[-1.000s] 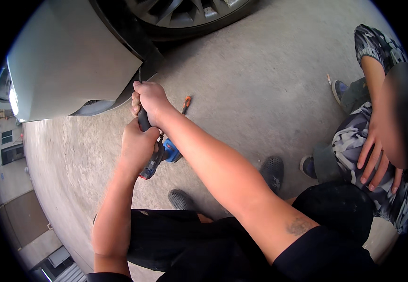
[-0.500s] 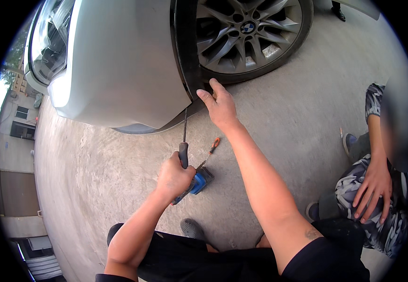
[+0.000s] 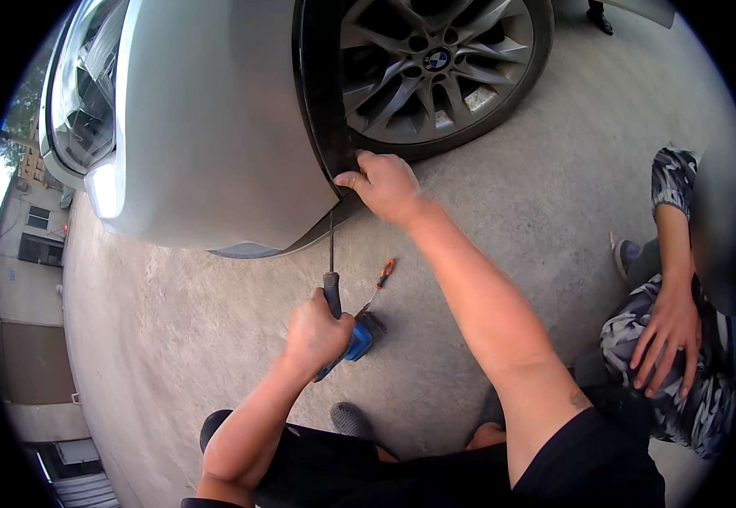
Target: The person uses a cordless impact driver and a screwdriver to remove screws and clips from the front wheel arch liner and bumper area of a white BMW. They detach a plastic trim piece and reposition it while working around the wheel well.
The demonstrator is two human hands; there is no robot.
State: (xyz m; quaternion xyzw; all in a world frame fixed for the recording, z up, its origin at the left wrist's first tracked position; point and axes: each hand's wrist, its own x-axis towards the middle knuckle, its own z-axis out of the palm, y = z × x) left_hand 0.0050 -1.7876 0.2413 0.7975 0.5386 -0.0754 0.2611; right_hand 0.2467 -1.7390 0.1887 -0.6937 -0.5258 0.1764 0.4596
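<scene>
My left hand (image 3: 315,334) grips a screwdriver (image 3: 332,271) with a dark handle, its thin shaft pointing up toward the lower edge of the silver car bumper (image 3: 215,144). My right hand (image 3: 385,182) holds the black wheel-arch trim (image 3: 321,102) where it meets the bumper's bottom corner. Just behind the trim stands the car's front wheel (image 3: 436,68) with a silver alloy rim. On the concrete below my left hand lie a blue tool (image 3: 359,339) and a small orange-handled screwdriver (image 3: 381,278).
Another person crouches at the right in camouflage trousers (image 3: 681,372), a hand (image 3: 669,334) resting on a knee, a shoe (image 3: 626,254) beside. My dark shorts (image 3: 368,474) fill the lower edge. Buildings (image 3: 33,237) stand at far left.
My view has tilted up, bringing the wheel and bumper closer. My right hand left the screwdriver and went up to the wheel-arch trim. My left hand keeps the screwdriver upright.
</scene>
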